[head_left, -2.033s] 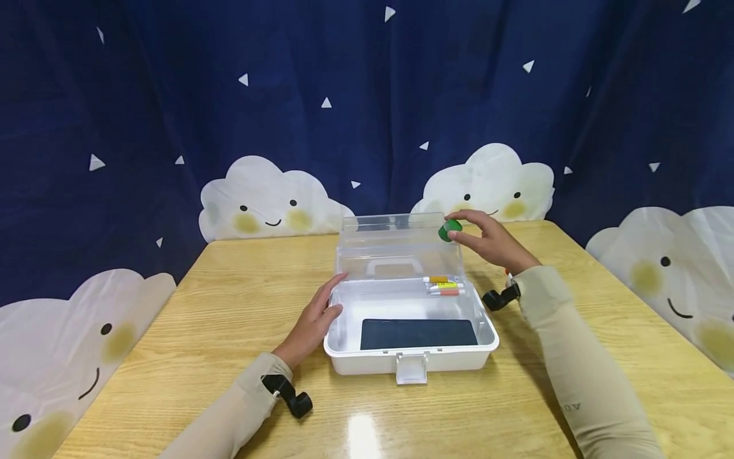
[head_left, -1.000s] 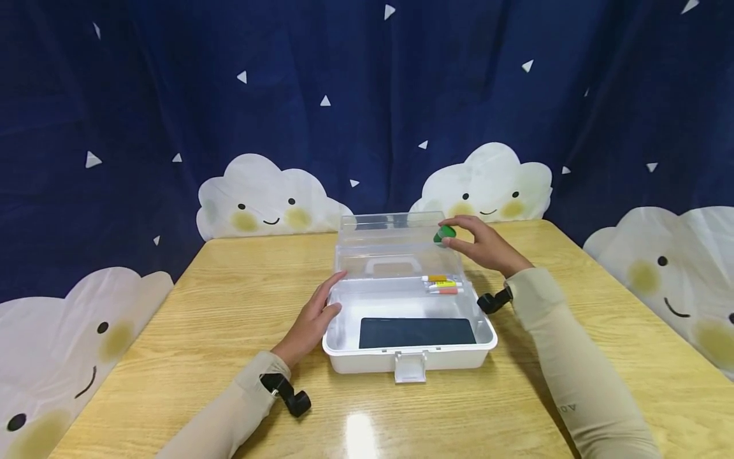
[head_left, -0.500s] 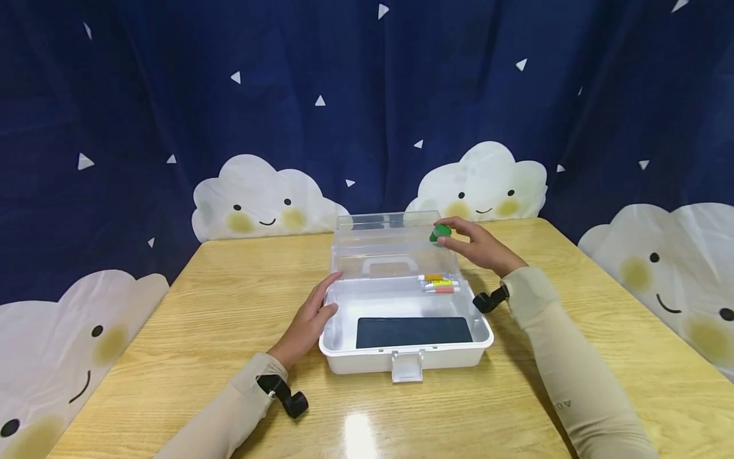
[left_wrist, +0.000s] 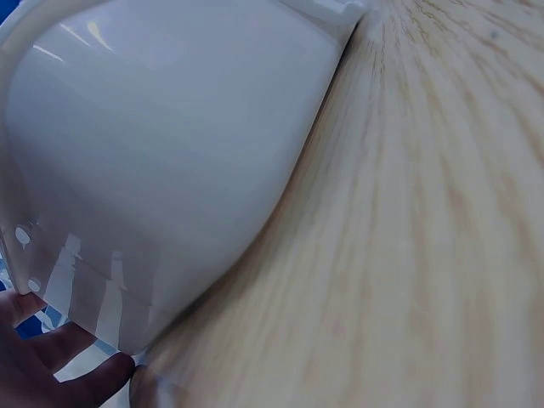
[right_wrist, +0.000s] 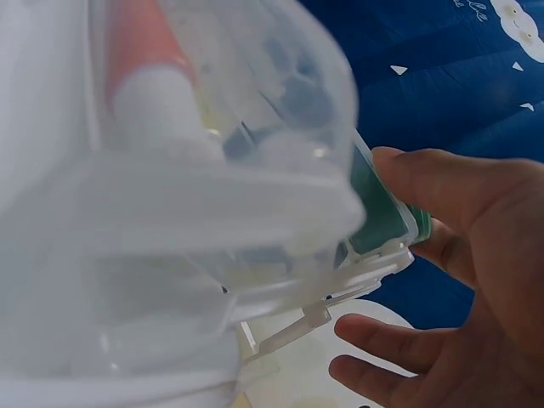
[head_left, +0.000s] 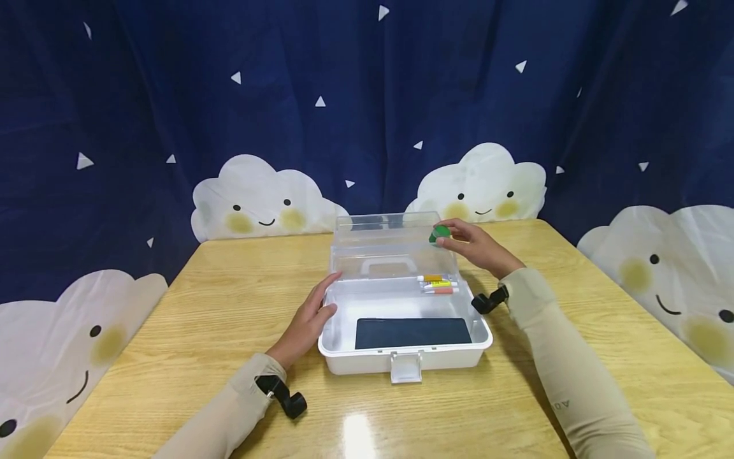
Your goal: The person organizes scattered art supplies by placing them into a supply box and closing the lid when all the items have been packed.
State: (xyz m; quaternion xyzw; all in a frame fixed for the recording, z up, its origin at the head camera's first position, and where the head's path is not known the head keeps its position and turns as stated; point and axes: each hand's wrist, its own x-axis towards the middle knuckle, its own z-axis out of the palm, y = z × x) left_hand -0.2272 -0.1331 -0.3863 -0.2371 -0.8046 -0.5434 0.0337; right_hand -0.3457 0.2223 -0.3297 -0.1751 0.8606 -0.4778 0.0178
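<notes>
A white plastic case [head_left: 350, 363] stands on the wooden table with its clear lid [head_left: 367, 237] tipped back. My left hand [head_left: 304, 326] rests at the case's left rear corner, thumb over the rim; in the left wrist view its fingers [left_wrist: 98, 382] touch the end wall's rear edge. My right hand [head_left: 473, 245] pinches a small green round-topped piece [head_left: 441, 233] at the lid's upper right corner. In the right wrist view the lid partly covers this green piece [right_wrist: 378, 217], while the lower fingers [right_wrist: 395, 340] are spread apart.
Inside the case, several small tubes [head_left: 438, 285] lie at the right rear, and a dark flat rectangle [head_left: 413, 333] lies toward the front. The front latch [head_left: 406, 368] hangs down. A dark blue curtain [head_left: 367, 115] with clouds hangs behind the table [head_left: 229, 306].
Since two seconds ago, my right hand has moved the green piece slightly left and down over the lid, then stayed nearly still. My left hand has kept its place on the case.
</notes>
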